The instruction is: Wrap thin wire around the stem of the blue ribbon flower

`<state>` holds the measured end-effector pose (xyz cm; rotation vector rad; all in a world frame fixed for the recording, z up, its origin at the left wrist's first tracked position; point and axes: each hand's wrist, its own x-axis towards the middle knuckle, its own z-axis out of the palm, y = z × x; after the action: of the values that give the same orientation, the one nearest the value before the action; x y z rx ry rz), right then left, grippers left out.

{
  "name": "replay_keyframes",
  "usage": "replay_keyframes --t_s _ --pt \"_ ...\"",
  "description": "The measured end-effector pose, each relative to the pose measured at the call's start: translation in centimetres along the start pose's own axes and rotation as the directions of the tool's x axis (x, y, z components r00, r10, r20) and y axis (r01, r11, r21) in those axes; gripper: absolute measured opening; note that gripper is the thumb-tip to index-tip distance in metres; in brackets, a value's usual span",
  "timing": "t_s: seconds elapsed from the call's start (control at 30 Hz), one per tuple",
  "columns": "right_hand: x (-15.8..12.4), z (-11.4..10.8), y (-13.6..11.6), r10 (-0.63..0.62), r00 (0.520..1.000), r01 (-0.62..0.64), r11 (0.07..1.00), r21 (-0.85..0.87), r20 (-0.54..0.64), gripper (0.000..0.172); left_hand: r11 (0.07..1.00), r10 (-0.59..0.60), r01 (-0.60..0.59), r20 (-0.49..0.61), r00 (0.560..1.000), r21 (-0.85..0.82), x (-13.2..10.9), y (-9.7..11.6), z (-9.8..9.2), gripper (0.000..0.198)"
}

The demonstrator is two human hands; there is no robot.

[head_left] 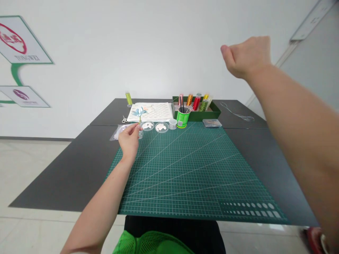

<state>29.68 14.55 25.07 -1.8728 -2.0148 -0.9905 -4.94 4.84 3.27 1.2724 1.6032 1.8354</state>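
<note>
Pinched by its stem in my left hand (129, 139) is a small pale-blue artificial flower (139, 112), held upright above the left back part of the green cutting mat (180, 165). My right hand (246, 56) is raised high on the right, well above the table and far from the flower. Its fingers are curled closed with the thumb pressed against them. Whatever it may hold is hidden or too fine to see. Beyond the flower lie white patterned sheets (156, 113). Two shallow round dishes with white pieces, one of them a clear dish (161, 127), stand close to my left hand.
A green box (196, 115) with several colored thread spools sits at the back. Before it stand a green can (182, 119) with sticks and a clear case (212, 123). Small scissors (124, 119), a yellow-green spool (128, 98), a plastic bag (116, 132) and a grey cord (238, 114) lie around.
</note>
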Motion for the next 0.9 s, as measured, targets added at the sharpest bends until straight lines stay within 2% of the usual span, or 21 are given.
replay_keyframes --t_s 0.07,0.13,0.17,0.23,0.3,0.37,0.4,0.43,0.5,0.53,0.57,0.6,0.67,0.73,0.77,0.8,0.83,0.87,0.9 --pt "0.3 -0.2 -0.7 -0.021 1.0 0.021 1.0 0.02 0.023 0.13 1.0 0.009 -0.008 0.016 1.0 -0.027 -0.1 0.1 0.0 0.034" --pt "-0.6 0.9 -1.6 -0.045 0.991 0.037 0.997 0.065 0.125 0.126 0.999 0.016 -0.013 0.056 0.998 -0.046 -0.3 0.4 0.1 0.033" --pt "-1.6 1.8 -2.0 -0.072 0.977 0.054 0.994 0.092 0.203 0.119 0.999 0.019 -0.015 0.084 0.996 -0.047 -0.5 0.6 0.1 0.032" --pt "-4.2 4.2 -2.8 -0.128 0.923 0.091 0.989 0.117 0.362 0.089 0.999 0.022 -0.016 0.145 0.989 -0.043 -1.0 1.0 0.2 0.031" --pt "-7.4 6.5 -3.5 -0.161 0.883 0.117 0.985 0.126 0.441 0.069 0.999 0.015 -0.004 0.212 0.977 -0.051 -1.6 1.5 0.3 0.031" --pt "-10.7 8.1 -4.4 -0.25 0.846 0.218 0.968 0.123 0.472 0.059 0.998 0.006 0.012 0.285 0.958 -0.061 -2.3 1.9 0.5 0.03" --pt "-12.3 8.6 -4.9 -0.293 0.842 0.255 0.956 0.144 0.454 0.055 0.998 0.004 0.017 0.321 0.947 -0.065 -2.6 2.1 0.5 0.03" --pt "-13.7 8.9 -5.5 -0.32 0.85 0.264 0.946 0.187 0.418 0.053 0.997 0.002 0.023 0.351 0.936 -0.067 -2.9 2.2 0.6 0.03" --pt "-16.1 8.9 -7.3 -0.366 0.89 0.25 0.89 0.38 0.271 0.045 0.997 -0.009 0.042 0.408 0.913 -0.071 -3.6 2.5 0.8 0.03" --pt "-17.1 8.7 -8.5 -0.373 0.907 0.226 0.825 0.517 0.198 0.04 0.996 -0.017 0.055 0.434 0.901 -0.073 -3.9 2.6 0.9 0.029" --pt "-18.0 8.5 -9.8 -0.385 0.912 0.201 0.72 0.664 0.142 0.038 0.995 -0.027 0.07 0.461 0.887 -0.076 -4.1 2.6 0.9 0.029" --pt "-18.7 8.2 -11.1 -0.393 0.913 0.158 0.586 0.795 0.109 0.04 0.993 -0.037 0.086 0.487 0.873 -0.08 -4.4 2.7 1.0 0.029" --pt "-20.0 7.6 -14.0 -0.418 0.9 0.001 0.29 0.957 0.126 0.048 0.99 -0.05 0.114 0.539 0.841 -0.085 -4.9 2.7 1.2 0.03" --pt "-20.9 7.1 -16.4 -0.441 0.891 -0.142 -0.047 0.989 0.107 0.053 0.989 -0.052 0.123 0.581 0.812 -0.084 -5.4 2.7 1.3 0.03" --pt "-21.4 6.9 -17.4 -0.434 0.896 -0.193 -0.194 0.962 0.093 0.053 0.989 -0.05 0.122 0.596 0.801 -0.081 -5.6 2.7 1.4 0.03" --pt "-21.8 6.8 -18.1 -0.426 0.9 -0.241 -0.304 0.922 0.095 0.051 0.99 -0.047 0.118 0.606 0.794 -0.078 -5.8 2.7 1.4 0.029" --pt "-22.2 6.7 -18.6 -0.409 0.905 -0.283 -0.378 0.882 0.115 0.049 0.991 -0.042 0.113 0.611 0.79 -0.077 -6.0 2.6 1.5 0.029" --pt "-22.6 6.6 -18.9 -0.387 0.91 -0.314 -0.411 0.856 0.148 0.047 0.992 -0.036 0.105 0.612 0.79 -0.077 -6.2 2.6 1.5 0.028" --pt "-23.0 6.6 -19.0 -0.352 0.917 -0.328 -0.4 0.856 0.187 0.045 0.992 -0.027 0.094 0.609 0.793 -0.079 -6.3 2.5 1.6 0.027"
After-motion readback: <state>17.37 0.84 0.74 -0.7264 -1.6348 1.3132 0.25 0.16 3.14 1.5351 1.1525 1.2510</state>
